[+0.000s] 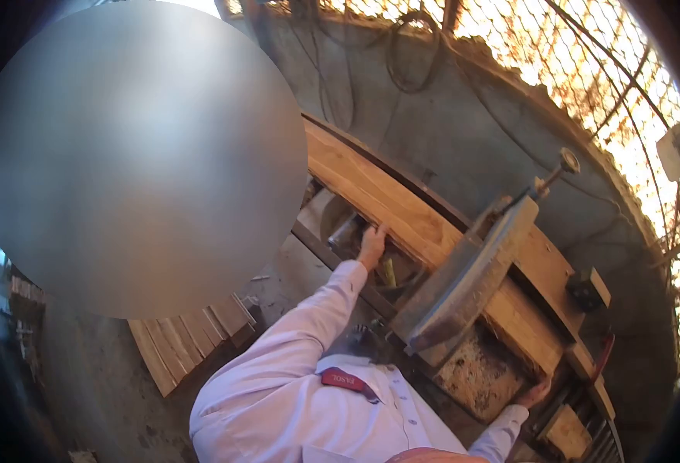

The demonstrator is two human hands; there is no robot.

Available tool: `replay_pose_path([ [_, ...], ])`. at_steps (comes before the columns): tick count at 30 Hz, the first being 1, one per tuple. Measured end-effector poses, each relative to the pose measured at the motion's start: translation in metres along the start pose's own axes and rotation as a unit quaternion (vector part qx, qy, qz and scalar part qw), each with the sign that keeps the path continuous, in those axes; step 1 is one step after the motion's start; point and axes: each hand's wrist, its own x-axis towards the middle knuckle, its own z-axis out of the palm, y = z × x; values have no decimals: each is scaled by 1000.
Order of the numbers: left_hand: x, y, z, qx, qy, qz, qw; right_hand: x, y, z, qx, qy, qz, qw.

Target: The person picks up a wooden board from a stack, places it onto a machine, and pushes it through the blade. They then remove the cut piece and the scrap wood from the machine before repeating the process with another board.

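A long wooden plank [390, 202] lies across a woodworking machine and passes under its raised metal crosspiece [463, 278]. My left hand [372, 245] is closed on the plank's near edge, to the left of the crosspiece. At the plank's right end, my right hand [537, 392] grips the near corner, its fingers partly hidden. Below the left hand, the machine's frame opens onto dark inner parts. A worn, stained plate [479, 372] sits between my body and the plank's right part.
Several stacked boards [189, 336] lie at lower left. A screw handle [568, 160] rises above the crosspiece. A small wooden block [565, 432] rests near my right hand. Cables [417, 54] hang along the wall beneath wire mesh. A large blurred disc covers the upper left.
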Motion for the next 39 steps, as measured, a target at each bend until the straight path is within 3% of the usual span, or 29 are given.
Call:
replay_pose_path([
  [2, 13, -21, 1, -48, -8, 41, 998, -6, -9, -2, -16, 12, 31, 999],
  [4, 18, -29, -4, 34, 3, 20, 999, -22, 21, 6, 48, 98, 77, 991],
  [6, 18, -27, -1, -36, -13, -7, 999, -59, 19, 29, -13, -14, 59, 998],
  [7, 21, -30, 3, -54, -15, 41, 998, -63, 20, 38, 194, -71, 146, 968],
  [8, 11, -16, 3, -106, -50, 18, 993, -70, 23, 46, 389, -124, 228, 884],
  [10, -2, 6, 3, -110, -69, -20, 991, -77, -45, 109, 305, 18, 392, 868],
  [11, 13, -18, -6, 4, -40, -52, 998, -71, -54, 124, 336, -25, 432, 836],
  [12, 24, -42, -3, -59, -4, -26, 998, -64, -57, 141, 375, -58, 467, 799],
  [13, 12, -23, -3, -50, -18, 2, 999, -65, -54, 148, 415, -73, 498, 758],
  [14, 2, -16, -7, -24, 1, -33, 999, -66, -48, 158, 327, -71, 451, 827],
  [15, 4, -8, -1, -2, 10, -53, 999, -70, -42, 172, 318, -62, 460, 827],
  [17, 25, -47, 1, -126, -31, 27, 991, -69, -43, 167, 291, -29, 466, 835],
  [18, 20, -44, -10, 182, -99, 209, 956, -72, -16, 144, 52, -247, 226, 941],
  [19, 15, -40, -21, 425, -56, 408, 806, -73, 14, 120, -189, -281, -80, 938],
  [20, 17, -41, -20, 394, -52, 430, 811, -79, -10, 139, -301, -248, -208, 897],
  [21, 19, -42, -18, 363, -50, 451, 813, -84, -20, 143, -339, -228, -230, 883],
  [22, 21, -43, -15, 333, -48, 473, 814, -92, -24, 142, -340, -219, -209, 890],
  [24, -24, 14, -2, 334, -75, 451, 824, -106, -30, 138, -337, -193, -136, 911],
  [25, 4, -19, -15, 371, -84, 450, 808, -112, -53, 148, -43, -165, 158, 973],
  [26, 31, -53, -27, 406, -94, 449, 790, -119, -79, 159, 268, 54, 375, 886],
  [27, 33, -48, -26, 338, -124, 456, 814, -125, -4, 138, 191, 19, 384, 903],
  [28, 36, -56, -29, 270, -151, 328, 893, -140, -15, 140, 247, 88, 273, 926],
  [30, 45, -68, -29, 329, -163, 411, 835, -155, -16, 97, 120, 64, 308, 942],
  [31, 48, -72, -28, 353, -164, 452, 803, -154, -15, 89, 109, 112, 264, 952],
  [32, 40, -73, -22, 320, -171, 388, 847, -149, -13, 67, 180, 132, 281, 933],
  [34, 53, -60, -33, 422, -171, 344, 821, -154, -22, 73, 323, 138, 299, 887],
  [37, 38, -48, -23, 453, -140, 365, 801, -154, -67, 31, 378, 169, 249, 876],
  [38, 55, -59, -25, 278, -167, 234, 917, -152, -68, 17, 361, 176, 243, 883],
  [39, 64, -64, -28, 174, -204, 134, 954, -146, -72, 0, 351, 193, 230, 887],
])
